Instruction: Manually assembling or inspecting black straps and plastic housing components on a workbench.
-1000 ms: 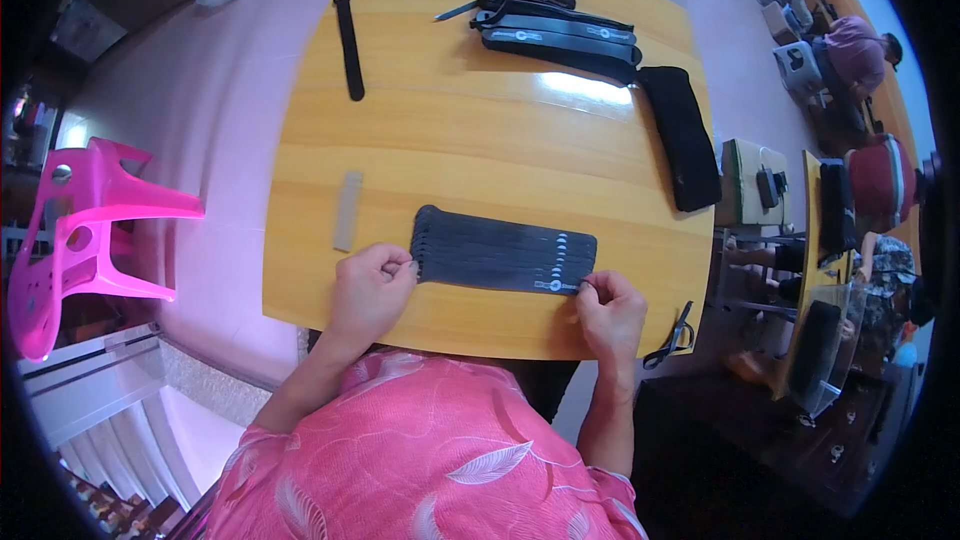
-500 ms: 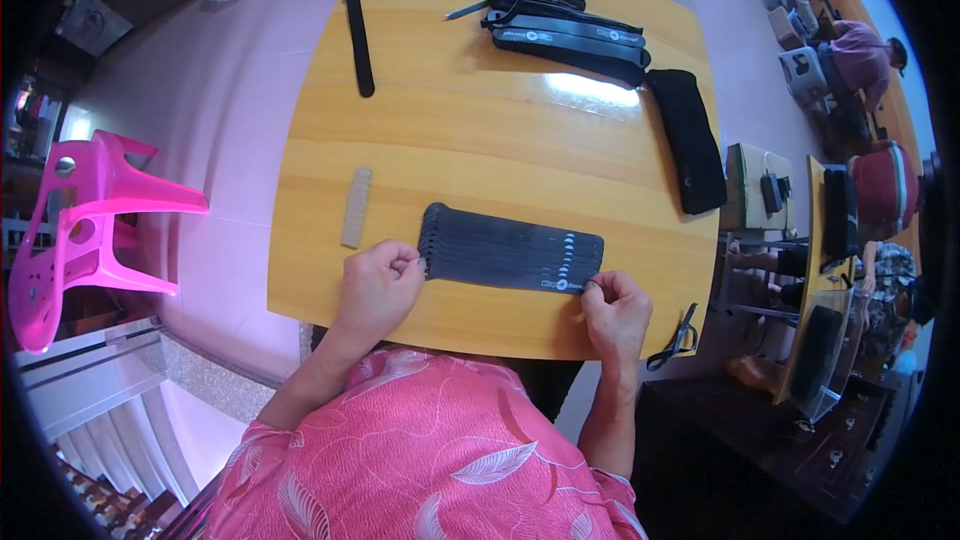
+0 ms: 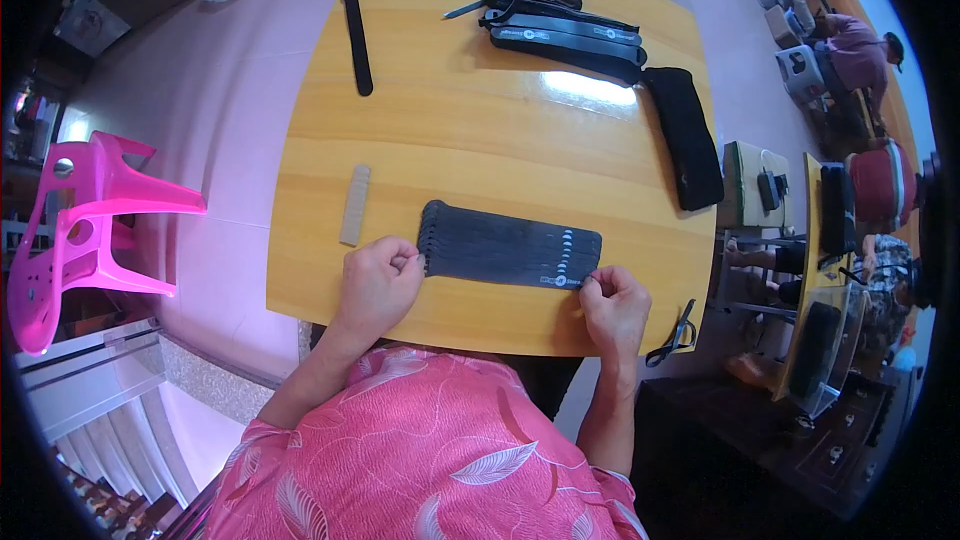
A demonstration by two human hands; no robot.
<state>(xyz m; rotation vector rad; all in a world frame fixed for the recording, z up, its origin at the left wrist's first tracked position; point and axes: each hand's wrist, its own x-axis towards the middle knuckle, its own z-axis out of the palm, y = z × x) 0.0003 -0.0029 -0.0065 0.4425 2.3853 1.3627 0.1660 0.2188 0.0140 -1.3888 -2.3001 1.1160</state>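
A fanned row of overlapping black straps [image 3: 495,245] lies flat near the table's front edge, with small white marks toward its right end. My left hand [image 3: 382,280] pinches the near left corner of the row, thumb and fingers closed on a strap end. At the near right corner my right hand [image 3: 615,308] is likewise closed on the end of the nearest strap. Just beyond my left hand rests a narrow beige strip [image 3: 355,205]. A single black strap [image 3: 358,43] with a loop end lies farther off at the left.
Banded bundles of black and grey straps [image 3: 565,37] lie at the far side. A thick black stack [image 3: 685,138] lies along the right edge, and a thin black tie [image 3: 672,334] at the near right corner. A pink stool [image 3: 95,210] stands left of the wooden table [image 3: 480,140]. People sit at right.
Both hands keep their grip on the strap ends and have barely moved. The whole view has shifted very slightly.
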